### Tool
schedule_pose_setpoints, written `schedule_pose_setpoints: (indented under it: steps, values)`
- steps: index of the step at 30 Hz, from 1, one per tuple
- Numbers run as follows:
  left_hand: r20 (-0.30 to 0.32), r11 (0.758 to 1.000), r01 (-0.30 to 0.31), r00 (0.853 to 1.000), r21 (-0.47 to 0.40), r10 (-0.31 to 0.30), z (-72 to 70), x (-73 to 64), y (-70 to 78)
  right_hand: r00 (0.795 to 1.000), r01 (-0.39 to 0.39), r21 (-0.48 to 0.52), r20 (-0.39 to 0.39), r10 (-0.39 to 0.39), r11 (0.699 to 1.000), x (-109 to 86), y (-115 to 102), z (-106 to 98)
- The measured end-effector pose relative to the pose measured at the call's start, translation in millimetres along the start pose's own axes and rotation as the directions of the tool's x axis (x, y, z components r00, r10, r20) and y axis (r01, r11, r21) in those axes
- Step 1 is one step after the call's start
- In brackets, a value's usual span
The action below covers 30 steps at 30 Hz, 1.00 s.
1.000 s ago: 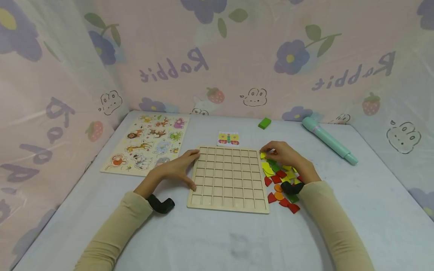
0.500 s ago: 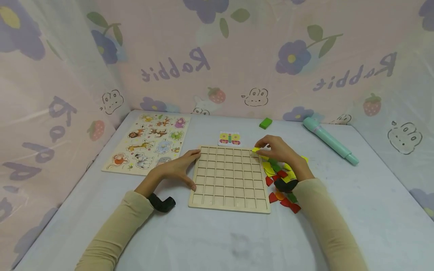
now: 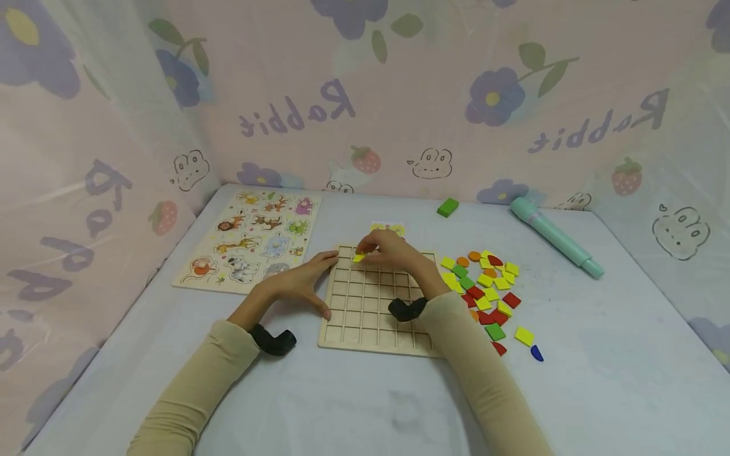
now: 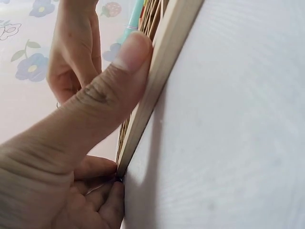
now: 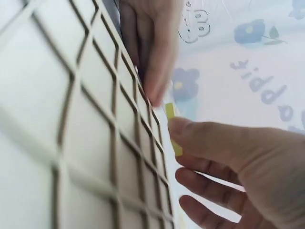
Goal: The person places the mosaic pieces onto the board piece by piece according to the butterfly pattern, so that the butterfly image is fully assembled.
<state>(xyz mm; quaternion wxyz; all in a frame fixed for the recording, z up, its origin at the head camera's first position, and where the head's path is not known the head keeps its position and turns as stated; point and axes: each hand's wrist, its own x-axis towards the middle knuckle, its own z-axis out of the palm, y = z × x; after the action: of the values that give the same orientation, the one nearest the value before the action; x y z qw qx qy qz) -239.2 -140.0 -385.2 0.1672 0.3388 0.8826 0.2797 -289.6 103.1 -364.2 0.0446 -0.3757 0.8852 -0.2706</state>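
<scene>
In the head view a wooden grid board (image 3: 371, 339) lies on the table between the hands. My left hand (image 3: 293, 285) rests against its left edge, thumb and fingers spread apart. The left wrist view has the thumb (image 4: 112, 86) pressing the board's side and the other fingertips at the far corner. My right hand (image 3: 393, 253) is over the board's upper left squares and pinches a yellow tile (image 5: 174, 131) between thumb and fingers. That tile stands on edge close over the grid in the right wrist view. The hand partly covers a small picture card (image 3: 388, 227) behind the board.
Right of the board lie scattered yellow, red, green and orange tiles (image 3: 483, 303), with a blue piece (image 3: 537, 353) apart from them. An animal puzzle board (image 3: 245, 244) is at the left. Farther back are a green block (image 3: 447, 207) and a mint-coloured tube-like object (image 3: 556, 237).
My right hand has carried the yellow tile from the pile leftward across the board's far edge to its upper left squares. My left hand has stayed at the left edge.
</scene>
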Motion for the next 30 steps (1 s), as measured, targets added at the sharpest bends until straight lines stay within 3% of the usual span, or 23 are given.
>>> schedule_pose_setpoints:
  steps: [6,12,23,30]
  values:
    - [0.002,1.000,0.004,1.000,0.002,-0.004,-0.3,-0.1,-0.9,0.999,-0.035,0.053,0.008,0.035,0.998,15.6,-8.9,20.0]
    - [0.001,1.000,0.015,1.000,-0.010,-0.015,-0.8,-0.1,0.4,0.997,-0.052,0.118,-0.041,0.058,0.992,20.6,-5.6,30.7]
    - [0.007,1.000,0.012,1.000,-0.012,-0.011,1.2,0.4,-0.1,0.997,-0.054,0.201,-0.051,0.065,0.978,17.2,5.8,38.5]
    - [-0.003,1.000,0.009,1.000,-0.010,-0.009,0.2,0.1,-1.9,0.997,-0.028,0.170,-0.066,0.040,0.985,16.0,3.2,37.4]
